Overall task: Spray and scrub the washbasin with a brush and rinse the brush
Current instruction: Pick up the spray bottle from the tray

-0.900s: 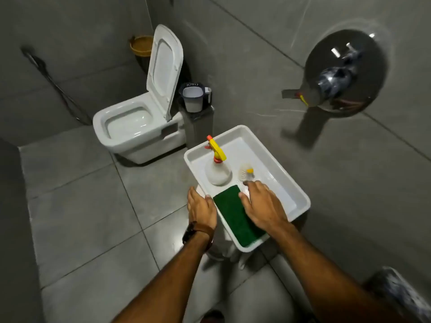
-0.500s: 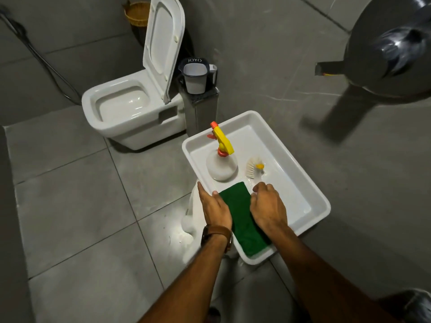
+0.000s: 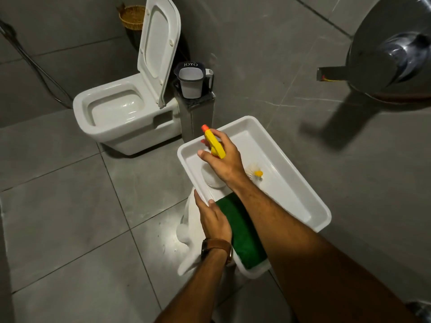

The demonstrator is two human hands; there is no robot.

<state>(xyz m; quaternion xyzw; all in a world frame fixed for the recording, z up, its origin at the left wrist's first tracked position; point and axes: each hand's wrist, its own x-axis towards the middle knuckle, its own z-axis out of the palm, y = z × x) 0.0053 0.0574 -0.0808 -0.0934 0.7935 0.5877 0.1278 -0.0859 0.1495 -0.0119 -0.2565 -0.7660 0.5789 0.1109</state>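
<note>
A white rectangular washbasin stands on a pedestal below me. Inside it stands a white spray bottle with a yellow trigger head and orange nozzle. My right hand wraps around the bottle's neck and trigger head. A small brush with white bristles and a yellow handle lies in the basin just right of that hand. A green scrub pad rests across the basin's near end, partly under my right forearm. My left hand grips the basin's left rim beside the pad.
A white toilet with its lid raised stands at the left. A mug sits on a small pillar between toilet and basin. A chrome wall tap juts out at upper right. Grey tiled floor spreads to the left.
My right hand left the green pad and moved forward onto the spray bottle's head. My left hand stayed at the basin's left rim. The view has shifted closer.
</note>
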